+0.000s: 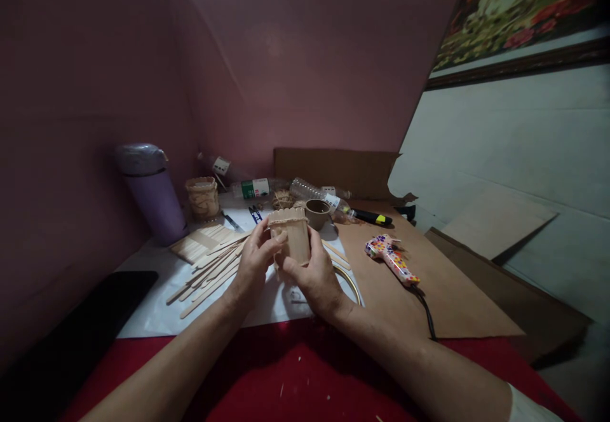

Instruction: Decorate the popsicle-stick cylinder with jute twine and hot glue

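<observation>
A small cup-shaped holder of pale wooden sticks (298,241), with a band of twine near its scalloped rim, is held upright in the middle of the view. My left hand (256,260) grips its left side, the thumb across the front. From the right, my right hand (317,276) wraps round its lower part, thumb near the base. Loose wooden sticks (212,276) lie fanned out beside my left hand. Behind the holder are a ball of twine (283,199) and a brown cup (317,213).
A purple tumbler (157,199) and a second stick holder (203,198) stand at the left. Plastic bottles (309,190) lie at the back. A flowered glue gun (391,258) rests on cardboard (457,307) at the right, with a yellow-black cutter (370,217) behind it.
</observation>
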Demonstrator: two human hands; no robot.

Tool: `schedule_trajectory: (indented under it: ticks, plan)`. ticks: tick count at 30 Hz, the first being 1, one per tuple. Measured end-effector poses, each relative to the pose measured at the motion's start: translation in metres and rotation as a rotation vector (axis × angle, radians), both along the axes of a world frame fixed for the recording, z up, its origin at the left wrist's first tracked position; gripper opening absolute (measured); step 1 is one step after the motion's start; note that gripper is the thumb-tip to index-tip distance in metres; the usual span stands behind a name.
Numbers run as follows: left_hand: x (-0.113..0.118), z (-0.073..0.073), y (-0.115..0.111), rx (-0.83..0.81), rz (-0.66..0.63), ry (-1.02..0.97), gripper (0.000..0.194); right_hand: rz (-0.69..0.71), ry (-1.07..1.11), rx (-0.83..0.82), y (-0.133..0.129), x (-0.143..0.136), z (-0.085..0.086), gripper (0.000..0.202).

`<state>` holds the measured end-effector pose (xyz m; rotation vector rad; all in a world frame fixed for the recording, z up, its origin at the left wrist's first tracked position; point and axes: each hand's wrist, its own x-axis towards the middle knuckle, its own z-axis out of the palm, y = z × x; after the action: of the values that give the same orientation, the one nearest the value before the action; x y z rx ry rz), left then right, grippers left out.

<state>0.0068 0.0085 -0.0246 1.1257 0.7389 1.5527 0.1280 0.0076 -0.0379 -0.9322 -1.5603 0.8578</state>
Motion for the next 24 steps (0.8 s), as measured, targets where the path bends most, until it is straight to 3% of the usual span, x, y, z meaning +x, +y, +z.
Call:
schedule_trajectory:
  ticks: [24]
  plan:
    - [-0.0006,-0.005,0.0026,0.016,0.041,0.054,0.042,0.038,0.042,-0.063,0.0013,0.0001,-0.0016,0.069]
